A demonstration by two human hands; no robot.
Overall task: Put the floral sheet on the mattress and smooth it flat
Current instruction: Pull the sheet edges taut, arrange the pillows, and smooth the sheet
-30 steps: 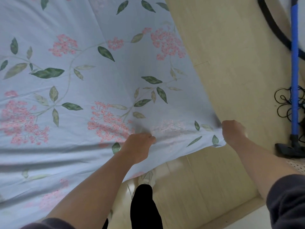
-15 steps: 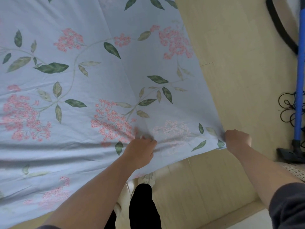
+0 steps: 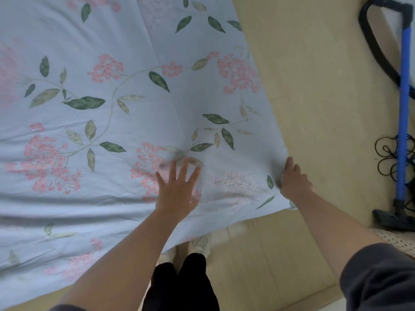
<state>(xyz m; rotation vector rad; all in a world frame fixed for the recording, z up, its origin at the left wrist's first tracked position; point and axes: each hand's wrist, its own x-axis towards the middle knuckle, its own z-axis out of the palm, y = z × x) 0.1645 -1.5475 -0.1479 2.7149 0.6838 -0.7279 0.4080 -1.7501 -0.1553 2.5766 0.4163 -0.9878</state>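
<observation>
On floral sheet [image 3: 125, 113], no writing

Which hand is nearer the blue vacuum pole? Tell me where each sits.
Right. The right hand grips the floral sheet at its edge, on the side toward the blue vacuum pole; the left hand lies spread open farther in.

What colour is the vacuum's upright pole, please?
Bright blue pole, clearest in the head view.

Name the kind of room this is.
Likely a bedroom at home: a floral sheet is being spread over pale wood flooring, and a blue-handled vacuum cleaner stands by tangled black cords.
</observation>
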